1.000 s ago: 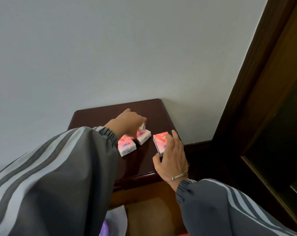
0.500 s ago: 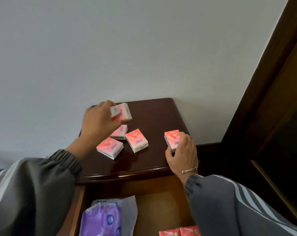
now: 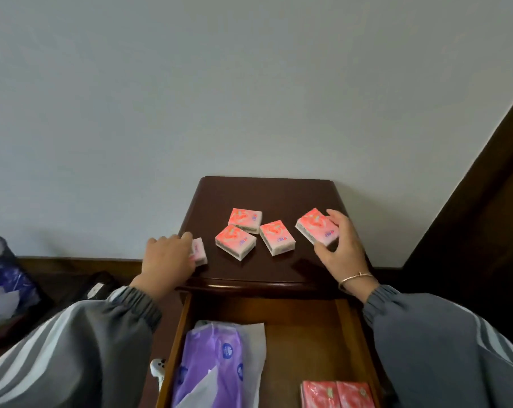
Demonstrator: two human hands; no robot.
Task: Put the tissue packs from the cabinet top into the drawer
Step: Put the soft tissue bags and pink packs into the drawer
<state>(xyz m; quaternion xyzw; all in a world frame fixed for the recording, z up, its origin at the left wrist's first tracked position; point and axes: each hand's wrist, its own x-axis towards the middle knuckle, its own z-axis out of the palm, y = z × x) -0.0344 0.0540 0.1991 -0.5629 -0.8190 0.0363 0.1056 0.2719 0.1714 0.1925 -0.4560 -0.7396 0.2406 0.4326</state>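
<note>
Several small pink tissue packs are on the dark wooden cabinet top (image 3: 267,189). My left hand (image 3: 168,260) is closed on one pack (image 3: 199,251) at the top's left front edge. My right hand (image 3: 339,248) grips another pack (image 3: 317,229), tilted and raised at the right side. Three packs lie loose between them: one at the back (image 3: 245,219), one in front of it (image 3: 234,241), one to the right (image 3: 277,237). Below, the drawer (image 3: 305,316) stands open, with two pink packs (image 3: 336,394) at its front right.
A purple tissue bag (image 3: 214,363) lies in the drawer's left half. A mesh waste bin (image 3: 2,278) with a blue liner stands on the floor at far left. Dark wooden furniture (image 3: 484,207) rises at the right. The wall is just behind the cabinet.
My left hand has brought its pack down from mid-air to the cabinet's left front edge. My right hand has lifted and tilted its pack. The view has tipped down, showing more of the drawer.
</note>
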